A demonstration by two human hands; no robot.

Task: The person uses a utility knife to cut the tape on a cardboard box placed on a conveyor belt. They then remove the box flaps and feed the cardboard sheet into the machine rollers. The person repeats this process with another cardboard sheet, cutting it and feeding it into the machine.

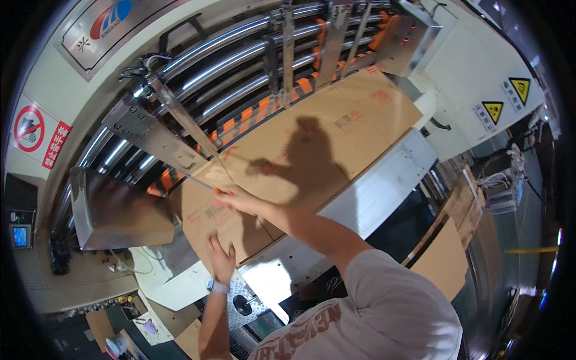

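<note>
A brown printed cardboard sheet (318, 129) lies flat along the bed of a large machine, with my shadow across it. My right hand (237, 199) is closed round the orange handle of a slim tool that looks like a screwdriver (203, 182). Its thin shaft points up and left, toward a metal bracket (153, 138) on the machine. Lower down, my left hand (221, 258), with a watch at the wrist, rests at the sheet's near left edge. The fingers of that hand are spread and hold nothing.
Shiny rollers (234, 57) and upright metal bars run behind the sheet. A boxy metal cover (117, 210) juts out at the left. In front is a pale metal ledge (378, 183). More cardboard (441, 258) lies at the right, and a black knob (242, 305) sits below my left hand.
</note>
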